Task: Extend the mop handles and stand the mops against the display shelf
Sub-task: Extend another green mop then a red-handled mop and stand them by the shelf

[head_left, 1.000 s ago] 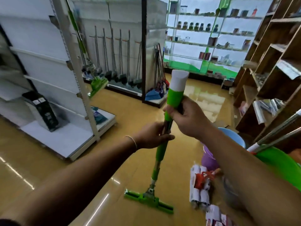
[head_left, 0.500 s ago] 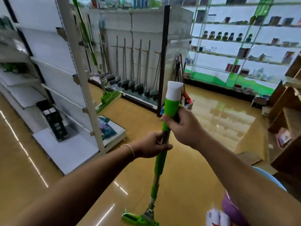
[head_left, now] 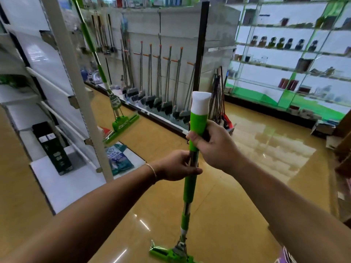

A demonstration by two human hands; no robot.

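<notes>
A green mop (head_left: 189, 188) with a white-capped top stands upright in front of me, its flat green head on the floor at the bottom of the view. My right hand (head_left: 214, 147) grips the green top grip just under the white cap. Below it, my left hand (head_left: 176, 166) holds the metal shaft above the lower green sleeve. A second green mop (head_left: 98, 67) leans against the white display shelf (head_left: 79, 103) at the left, its head on the floor.
A row of brooms and dustpans (head_left: 161, 92) hangs along the back wall rack. A dark box (head_left: 55, 149) and a blue packet (head_left: 118, 160) sit on the white shelf's base. Glass shelves (head_left: 294, 54) with goods fill the right. The tan floor is glossy.
My view has swung up and left, so the buckets and packs at the lower right have left the frame. Both hands keep their hold; a little more metal shaft shows between them.
</notes>
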